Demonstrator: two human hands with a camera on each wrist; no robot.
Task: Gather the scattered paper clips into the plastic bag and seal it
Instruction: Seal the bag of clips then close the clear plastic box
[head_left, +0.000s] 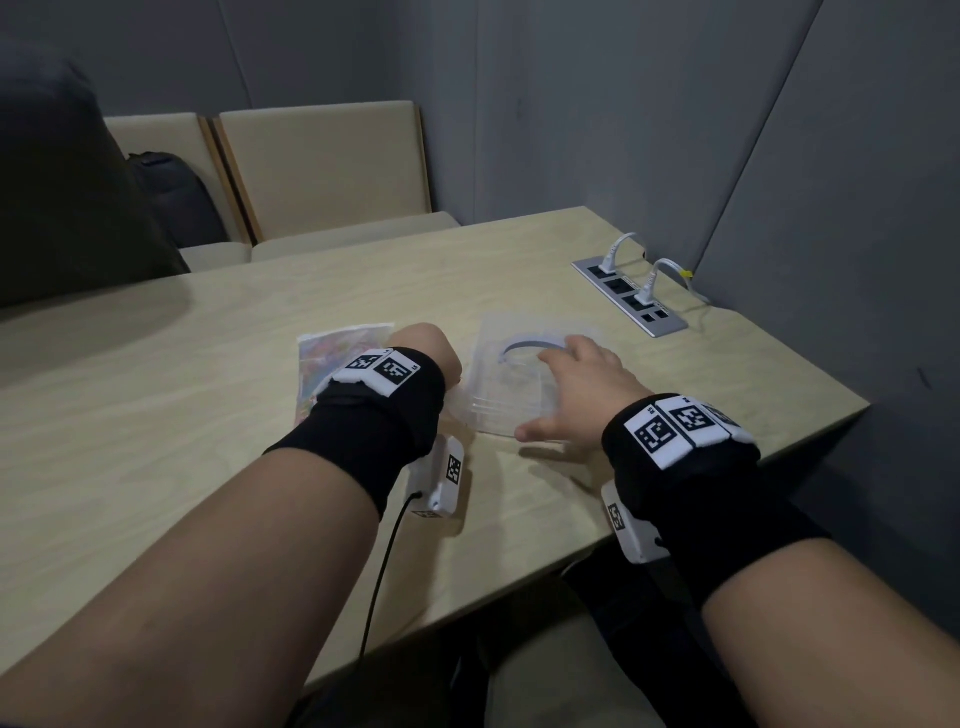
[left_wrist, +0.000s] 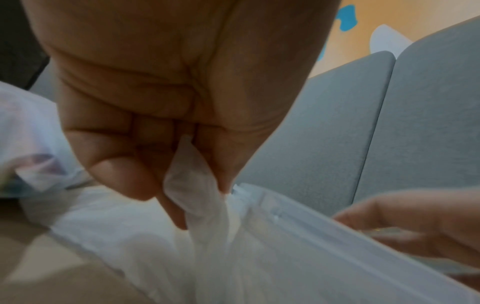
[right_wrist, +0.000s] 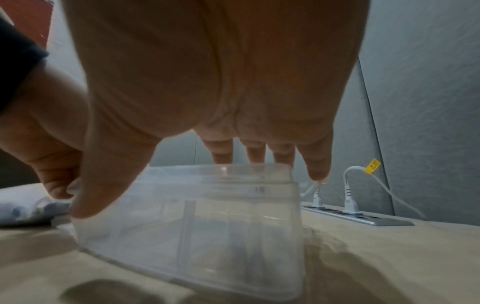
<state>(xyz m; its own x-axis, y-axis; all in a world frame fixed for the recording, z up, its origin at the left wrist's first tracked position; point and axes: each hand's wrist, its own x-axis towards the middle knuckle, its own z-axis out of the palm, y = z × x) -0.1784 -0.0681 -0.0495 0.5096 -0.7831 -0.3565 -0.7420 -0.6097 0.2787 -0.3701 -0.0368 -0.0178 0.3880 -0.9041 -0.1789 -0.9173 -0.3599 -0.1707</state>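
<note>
A clear plastic bag (head_left: 514, 395) lies on the pale wooden table (head_left: 208, 374), with a curved grey band showing through it. My right hand (head_left: 576, 374) rests spread on top of it; the fingers (right_wrist: 255, 154) are straight and the thumb lies at its near edge. My left hand (head_left: 426, 348) is at the bag's left side. In the left wrist view my thumb and fingers pinch a fold of the clear plastic (left_wrist: 192, 185) beside its zip strip (left_wrist: 311, 218). I see no loose paper clips on the table.
A flat clear packet with many-coloured contents (head_left: 337, 358) lies just left of my left hand. A recessed power strip (head_left: 628, 296) with two white plugs sits at the back right. Beige chairs (head_left: 322, 166) and a dark backpack (head_left: 176, 197) stand behind the table.
</note>
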